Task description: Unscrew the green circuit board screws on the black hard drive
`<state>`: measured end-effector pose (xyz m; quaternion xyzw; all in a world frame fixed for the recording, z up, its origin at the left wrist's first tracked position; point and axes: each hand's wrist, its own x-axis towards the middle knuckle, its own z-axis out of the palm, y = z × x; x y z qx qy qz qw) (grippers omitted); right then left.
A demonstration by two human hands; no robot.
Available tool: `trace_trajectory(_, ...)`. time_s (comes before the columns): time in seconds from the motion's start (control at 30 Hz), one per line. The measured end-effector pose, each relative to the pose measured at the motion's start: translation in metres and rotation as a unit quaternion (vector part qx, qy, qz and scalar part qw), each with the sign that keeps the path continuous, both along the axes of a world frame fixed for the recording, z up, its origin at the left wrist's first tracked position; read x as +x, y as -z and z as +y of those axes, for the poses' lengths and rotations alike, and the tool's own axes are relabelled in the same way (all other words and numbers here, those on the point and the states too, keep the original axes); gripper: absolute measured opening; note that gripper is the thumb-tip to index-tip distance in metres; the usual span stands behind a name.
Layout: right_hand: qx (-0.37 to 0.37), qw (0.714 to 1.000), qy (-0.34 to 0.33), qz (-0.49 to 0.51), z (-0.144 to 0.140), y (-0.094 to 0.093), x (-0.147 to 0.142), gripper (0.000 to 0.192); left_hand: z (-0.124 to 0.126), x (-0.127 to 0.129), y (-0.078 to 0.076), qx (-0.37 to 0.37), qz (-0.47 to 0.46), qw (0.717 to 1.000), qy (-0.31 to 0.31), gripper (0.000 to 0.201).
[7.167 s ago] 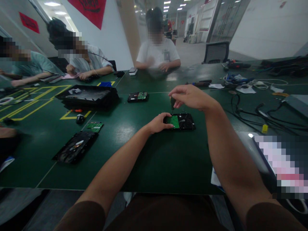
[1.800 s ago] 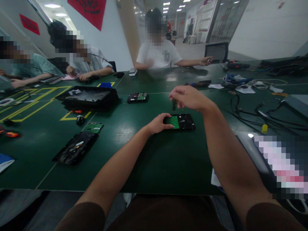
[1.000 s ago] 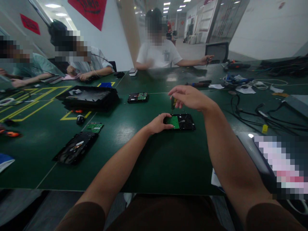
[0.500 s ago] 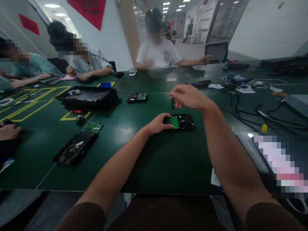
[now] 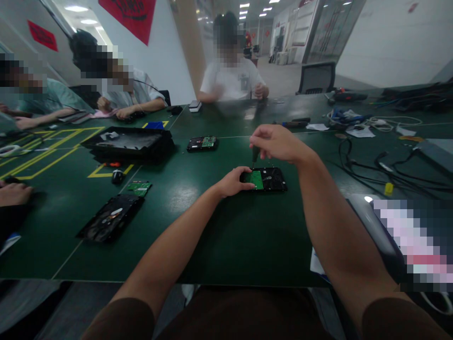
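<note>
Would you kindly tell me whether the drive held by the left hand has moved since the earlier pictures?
No; against the black tray on the table, the drive shows no visible shift.

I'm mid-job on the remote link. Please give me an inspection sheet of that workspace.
Surface: dark green table, yellow markings toward the left.
Job's things: black drive with a green board lies flat; screwdriver upright, tip at the drive's far edge, contact too small to tell.
Clutter: black tray, second drive, black housing, loose circuit board.
Hands: left hand grips the drive's left end; right hand holds the screwdriver.
Cables: black cables and a white cable, right side.
Surroundings: co-workers seated across and left; a co-worker's hand at the left edge.
</note>
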<state>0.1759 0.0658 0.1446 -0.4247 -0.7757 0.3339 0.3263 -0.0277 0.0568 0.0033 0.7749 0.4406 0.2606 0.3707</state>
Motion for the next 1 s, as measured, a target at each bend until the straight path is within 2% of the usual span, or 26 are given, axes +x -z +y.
trace_trajectory(0.17, -0.033, 0.999, -0.018, 0.021, 0.0022, 0.0007, -0.0003, 0.016, -0.0008, 0.0002, -0.0012, -0.002, 0.003, 1.000, -0.003, 0.071)
trace_trajectory(0.3, 0.021, 1.000, 0.010, -0.017, 0.0002, -0.0024, 0.0015, 0.014, 0.0006, -0.0006, 0.0000, -0.002, 0.003, 1.000, 0.002, 0.071)
trace_trajectory(0.43, 0.031, 0.998, 0.048, -0.033, -0.0021, -0.0042, 0.0016, 0.014, 0.0018, -0.0011, 0.0016, 0.004, 0.004, 1.000, 0.004, 0.071)
trace_trajectory(0.8, 0.000, 1.000, -0.019, -0.017, 0.0028, 0.0004, 0.0028, 0.024, 0.0023, -0.0002, 0.0032, 0.005, 0.003, 1.000, -0.002, 0.069)
trace_trajectory(1.0, 0.040, 0.997, 0.041, -0.047, -0.0041, -0.0062, 0.0019, 0.016, 0.0009, -0.0005, 0.0010, 0.009, 0.006, 1.000, 0.000, 0.068)
